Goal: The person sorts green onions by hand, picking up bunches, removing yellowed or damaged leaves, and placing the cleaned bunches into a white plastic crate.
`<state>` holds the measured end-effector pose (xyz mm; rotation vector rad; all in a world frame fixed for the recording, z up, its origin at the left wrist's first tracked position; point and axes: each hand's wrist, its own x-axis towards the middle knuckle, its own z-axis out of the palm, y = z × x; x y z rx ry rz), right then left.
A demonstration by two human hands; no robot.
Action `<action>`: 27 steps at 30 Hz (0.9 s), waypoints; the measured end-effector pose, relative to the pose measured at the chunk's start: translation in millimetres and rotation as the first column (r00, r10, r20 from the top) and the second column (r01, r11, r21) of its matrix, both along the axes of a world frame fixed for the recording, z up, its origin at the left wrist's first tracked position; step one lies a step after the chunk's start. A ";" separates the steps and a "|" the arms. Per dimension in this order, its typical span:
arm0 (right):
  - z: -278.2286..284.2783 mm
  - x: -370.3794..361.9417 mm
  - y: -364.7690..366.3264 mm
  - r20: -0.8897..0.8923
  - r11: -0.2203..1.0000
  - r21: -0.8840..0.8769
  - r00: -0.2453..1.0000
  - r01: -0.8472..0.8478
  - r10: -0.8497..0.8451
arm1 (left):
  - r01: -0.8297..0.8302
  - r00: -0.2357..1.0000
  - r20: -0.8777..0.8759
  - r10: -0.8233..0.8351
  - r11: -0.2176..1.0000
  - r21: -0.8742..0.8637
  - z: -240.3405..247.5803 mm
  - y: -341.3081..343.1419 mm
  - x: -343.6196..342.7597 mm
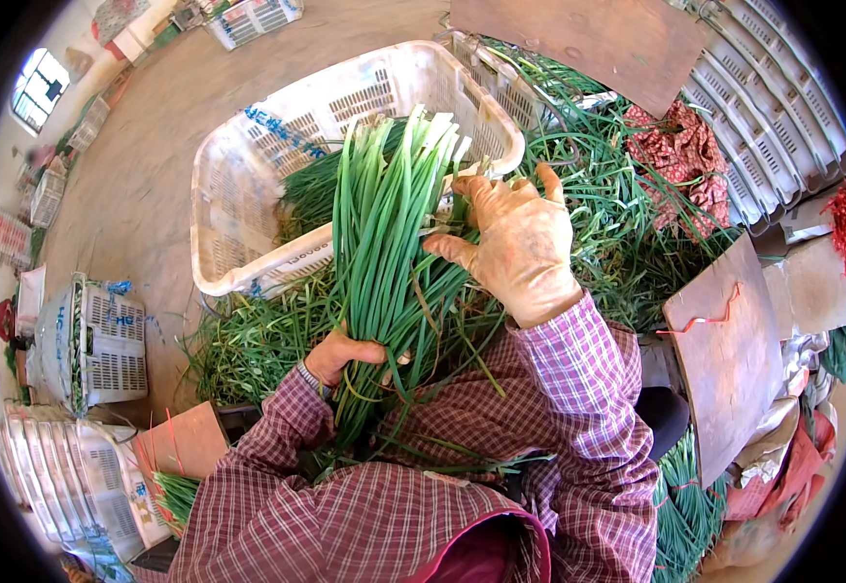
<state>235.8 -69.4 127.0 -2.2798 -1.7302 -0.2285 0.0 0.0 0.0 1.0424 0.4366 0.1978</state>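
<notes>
Step in hand: gathering and evening up a bundle of green stalks (384,223); judged from the grip, the bunch is being squared, not yet tied.
Left hand (340,352): bare, fingers closed round the lower end of the bundle, thumb across the front; stalks fan upward from the fist.
Right hand (518,243): in a soiled tan glove, fingers spread and slightly curled, palm against the right flank of the bundle, not clenched; fingertips point away from the body.
Bundle position: upright between both hands, tips reaching over the near rim of the white crate (248,185), which lies just beyond the right fingertips and to their left.
Loose greens (248,340): heaped under and left of the left fist; more lie beyond the right hand (607,185).
Next move (judgement): needs a steady left-hand hold while the right hand combs stray stalks in; a tie would need a free hand.
Red ties (705,319): a thin strand on the brown board (724,360), well right of the right wrist.
Crate marking: blue handwriting along the far-left rim of the white crate; not transcribed.
Other crates: stacked white crates (773,97) far right of the right fingers; another white crate with blue marks (102,340) far left of the left fist.
Red patterned cloth (680,155): beyond the right fingers, on the greens.
</notes>
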 end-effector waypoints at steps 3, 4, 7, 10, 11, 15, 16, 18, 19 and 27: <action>3.9 -0.2 0.7 0.024 0.999 -0.013 0.999 -0.032 0.033 | -0.055 0.997 -0.045 0.055 0.998 0.001 11.6 -5.7 3.0; 7.3 -0.5 1.8 -0.006 0.994 -0.103 0.999 -0.047 0.047 | -0.053 0.998 -0.045 0.052 0.998 -0.035 12.4 -7.6 3.8; 2.4 -3.0 8.9 0.013 0.979 -0.188 0.996 -0.079 0.083 | -0.031 0.999 -0.042 0.029 0.999 -0.043 11.8 -4.7 2.7; -13.4 -3.3 8.8 0.067 0.974 -0.044 0.972 -0.224 0.227 | 0.022 0.998 0.054 -0.020 0.999 -0.040 2.5 0.3 3.6; -14.9 -2.0 7.8 0.066 0.973 -0.046 0.971 -0.225 0.228 | 0.060 0.988 0.143 -0.052 0.997 -0.053 0.0 1.3 4.2; -30.3 0.2 7.2 -0.264 0.972 0.115 0.937 -0.206 0.230 | 0.136 0.982 0.158 -0.104 0.969 -0.208 -4.1 1.5 4.8; -31.0 0.7 7.5 -0.199 0.969 0.182 0.959 -0.168 0.203 | 0.132 0.986 0.127 -0.111 0.976 -0.172 -18.8 6.9 -0.4; -34.0 3.8 10.6 -0.082 0.950 0.289 0.986 -0.119 0.148 | 0.094 0.995 0.048 -0.086 0.978 -0.185 -36.2 11.5 -10.3; -33.6 6.9 12.5 -0.082 0.950 0.288 0.985 -0.120 0.149 | 0.054 0.998 -0.032 -0.061 0.980 -0.194 -41.0 12.0 -13.0; -11.1 44.5 19.2 0.265 0.996 0.066 0.961 0.064 -0.080 | -0.059 0.994 -0.099 0.040 0.979 -0.195 -11.0 5.4 -13.8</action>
